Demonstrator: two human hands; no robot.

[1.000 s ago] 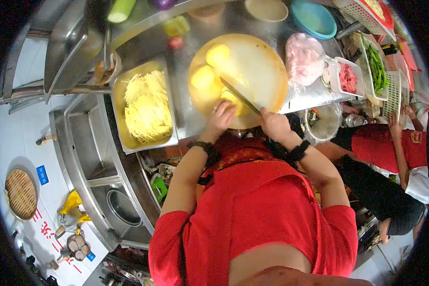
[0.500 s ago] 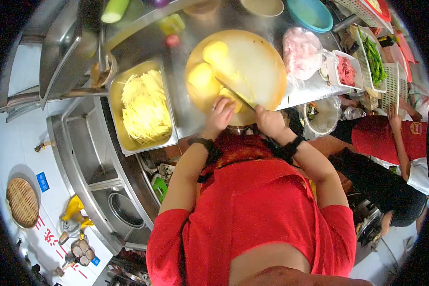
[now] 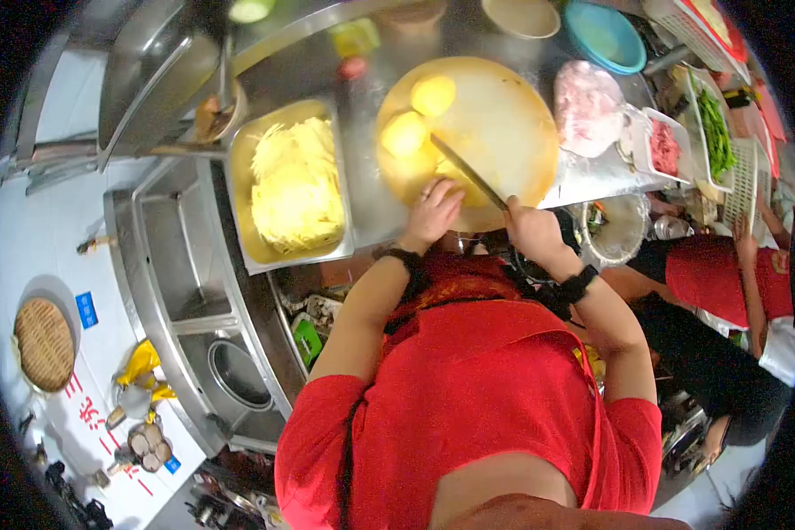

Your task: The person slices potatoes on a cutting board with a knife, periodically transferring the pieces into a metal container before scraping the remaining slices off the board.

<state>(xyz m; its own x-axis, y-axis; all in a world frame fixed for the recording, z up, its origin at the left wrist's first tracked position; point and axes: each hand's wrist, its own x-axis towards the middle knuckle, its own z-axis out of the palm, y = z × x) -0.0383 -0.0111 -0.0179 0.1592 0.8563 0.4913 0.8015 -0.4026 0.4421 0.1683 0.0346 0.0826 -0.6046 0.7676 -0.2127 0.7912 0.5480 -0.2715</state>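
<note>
A round cutting board [image 3: 517,110] lies on the steel counter. In my right hand [image 3: 536,233], closed round its handle, is a kitchen knife [image 3: 470,170], its blade slanting up and left across the board. My left hand [image 3: 435,212] has its fingers bent over a yellow peeled potato [image 3: 454,184] at the board's near edge, beside the blade; the fingers hide part of it. Two whole peeled potatoes sit farther up the board, an upper potato [image 3: 434,94] and a lower potato [image 3: 405,133]. Left of the board, potato strips [image 3: 298,185] fill a metal tray [image 3: 348,237].
A bag of pale pink meat [image 3: 587,108], a tub of minced meat [image 3: 665,147] and a basket of green peppers [image 3: 712,124] stand to the right. Behind is a blue basin [image 3: 605,37]. A steel sink [image 3: 184,247] lies left; a person in red [image 3: 707,274] is at right.
The whole view has shifted, so the counter and board appear farther right. My left hand stays on the potato, and the knife remains in my right hand, close beside it.
</note>
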